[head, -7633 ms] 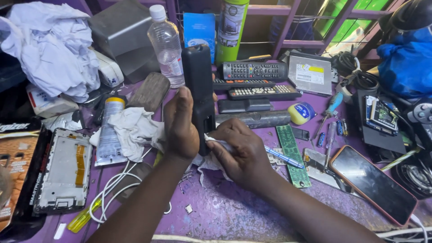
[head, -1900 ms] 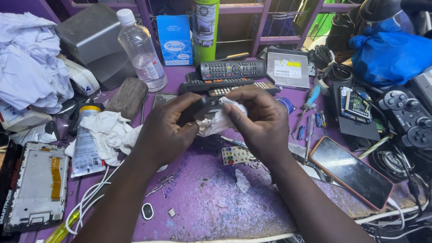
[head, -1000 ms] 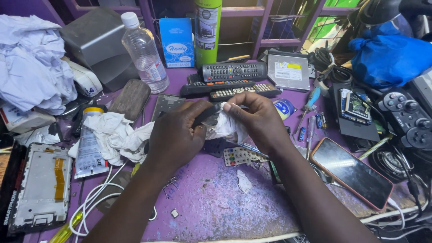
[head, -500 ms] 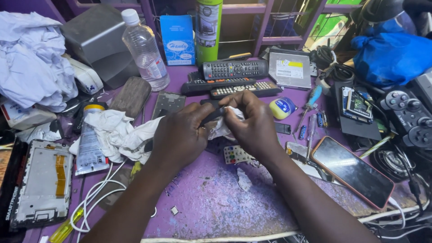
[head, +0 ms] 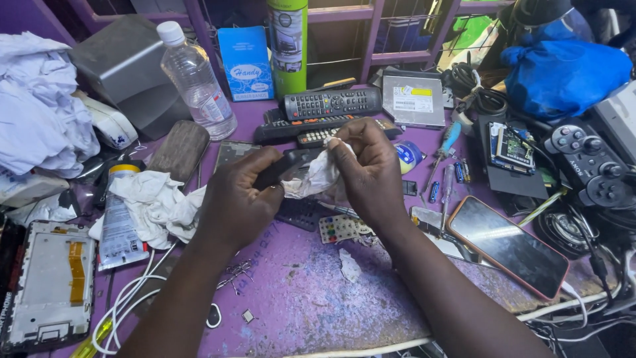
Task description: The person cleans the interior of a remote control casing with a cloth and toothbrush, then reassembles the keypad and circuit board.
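Note:
My left hand (head: 242,199) grips a black plastic casing part (head: 286,164) above the purple worktable (head: 311,311). Against that part my right hand (head: 368,169) presses a crumpled white tissue (head: 317,178) with its fingertips. Below the hands lie a small white circuit board with coloured pads (head: 339,228) and a dark rubber keypad (head: 299,213). A torn scrap of tissue (head: 349,265) lies nearer me.
Black remote controls (head: 331,104) lie behind the hands. A clear water bottle (head: 197,79), blue box (head: 245,63) and green spray can (head: 287,43) stand at the back. Right: phone (head: 509,245), screwdrivers (head: 442,149), game controller (head: 586,166). Left: white cloths (head: 156,202), tube (head: 119,215), phone frame (head: 50,282).
Earlier my left hand stood the tall black casing upright while the right held a tool. Now both hands hold the black part low, and the right rubs it with tissue.

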